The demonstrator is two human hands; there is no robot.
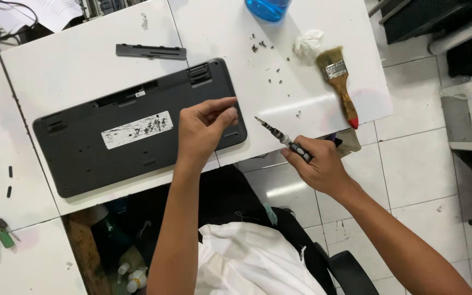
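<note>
Currently, the left hand [203, 131] rests on the right end of the keyboard [137, 128], fingers curled loosely, with the fingertips [229, 112] pressing the casing near its right edge; it grips nothing. The right hand [319, 166] is closed around the dark handle of a small screwdriver [279, 136], whose slim metal shaft points up and left toward the keyboard's right end, the tip just clear of it.

The keyboard lies face down on the white tabletop [72, 60], slightly tilted, right end higher in the view. Its underside is dark grey plastic, bearing a white label [137, 130] with much of its surface scraped away. A long recess along the upper edge stands uncovered. A narrow dark cover strip [151, 52] lies on the tabletop above the keyboard, apart from it.

Further right, small dark screws [271, 71] are scattered near a crumpled white tissue [308, 43] and a paintbrush [338, 84] with a wooden, red-tipped handle.
</note>
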